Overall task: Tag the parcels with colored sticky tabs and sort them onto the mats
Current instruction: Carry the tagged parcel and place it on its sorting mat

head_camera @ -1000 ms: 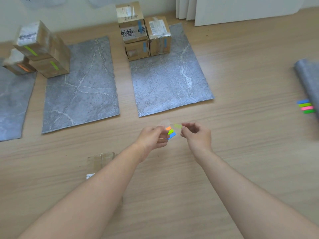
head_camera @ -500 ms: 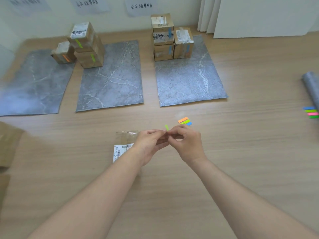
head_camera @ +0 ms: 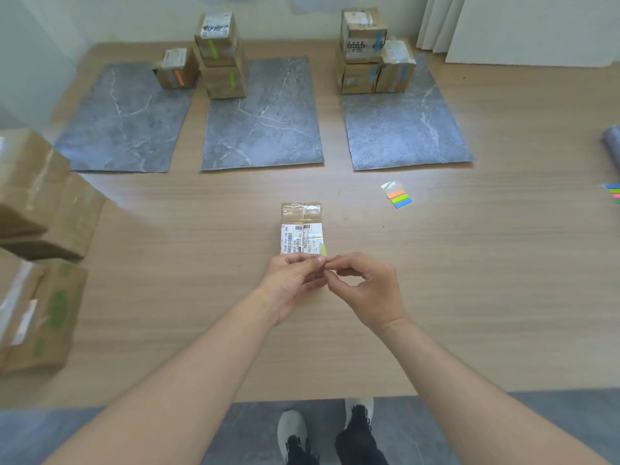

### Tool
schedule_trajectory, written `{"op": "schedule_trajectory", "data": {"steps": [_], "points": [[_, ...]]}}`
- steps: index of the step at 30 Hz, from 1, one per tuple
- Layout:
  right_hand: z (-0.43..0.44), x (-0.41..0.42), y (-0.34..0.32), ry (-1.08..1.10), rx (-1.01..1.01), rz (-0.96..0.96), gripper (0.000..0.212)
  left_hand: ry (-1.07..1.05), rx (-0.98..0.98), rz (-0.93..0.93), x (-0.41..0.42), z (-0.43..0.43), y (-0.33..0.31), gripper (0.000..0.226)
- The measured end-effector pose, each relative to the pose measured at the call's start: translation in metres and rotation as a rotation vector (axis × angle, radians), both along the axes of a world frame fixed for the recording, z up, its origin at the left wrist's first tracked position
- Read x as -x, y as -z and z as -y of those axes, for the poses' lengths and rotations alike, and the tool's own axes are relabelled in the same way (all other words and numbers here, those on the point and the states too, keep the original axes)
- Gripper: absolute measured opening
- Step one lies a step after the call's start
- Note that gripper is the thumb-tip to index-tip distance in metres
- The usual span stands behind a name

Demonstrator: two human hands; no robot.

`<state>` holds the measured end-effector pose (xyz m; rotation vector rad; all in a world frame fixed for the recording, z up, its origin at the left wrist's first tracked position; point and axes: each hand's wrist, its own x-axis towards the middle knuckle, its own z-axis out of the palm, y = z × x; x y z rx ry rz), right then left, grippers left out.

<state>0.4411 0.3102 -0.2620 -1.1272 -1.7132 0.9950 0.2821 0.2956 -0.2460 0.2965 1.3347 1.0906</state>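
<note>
Light wood-grain bench (head_camera: pixel 469 280) in front of me. Past its far edge: pale wall (head_camera: pixel 134 15) with a paper sheet (head_camera: pixel 318 0) stuck up, writing unreadable. Pleated curtain (head_camera: pixel 436 21) and white panel (head_camera: pixel 536 28) by the far right corner. Grey floor (head_camera: pixel 469 414) below the near edge.

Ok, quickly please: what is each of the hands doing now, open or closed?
Left hand: pinches the green tab.
Right hand: pinches the same green tab.
</note>
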Motion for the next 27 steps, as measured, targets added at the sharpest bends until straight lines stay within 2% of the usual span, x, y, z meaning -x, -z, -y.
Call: {"op": "schedule_trajectory", "data": {"steps": [2, 5, 9, 12, 17, 21, 27], "points": [[0.004, 0.004, 0.004, 0.045, 0.034, 0.013, 0.012, 0.0, -0.001, -0.119, 0.006, 0.011, 0.009, 0.005], [-0.001, 0.006, 0.017, 0.089, -0.008, 0.149, 0.02, 0.005, 0.024, -0.308, 0.012, 0.024, 0.028, 0.004], [-0.013, 0.013, 0.034, -0.036, -0.157, 0.397, 0.053, 0.033, 0.046, -0.429, 0.015, 0.03, 0.056, 0.012], [-0.021, 0.019, 0.04, -0.176, -0.125, 0.508, 0.06, 0.035, 0.041, -0.474, 0.012, 0.029, 0.069, 0.02], [-0.031, 0.026, 0.05, -0.309, -0.118, 0.584, 0.047, 0.005, 0.054, -0.475, 0.008, 0.025, 0.081, 0.02], [-0.031, 0.026, 0.06, -0.292, -0.178, 0.634, 0.031, -0.038, 0.085, -0.437, 0.009, 0.022, 0.085, 0.008], [-0.039, 0.034, 0.065, -0.264, -0.176, 0.639, 0.009, -0.081, 0.112, -0.392, 0.007, 0.021, 0.086, 0.003]]}}
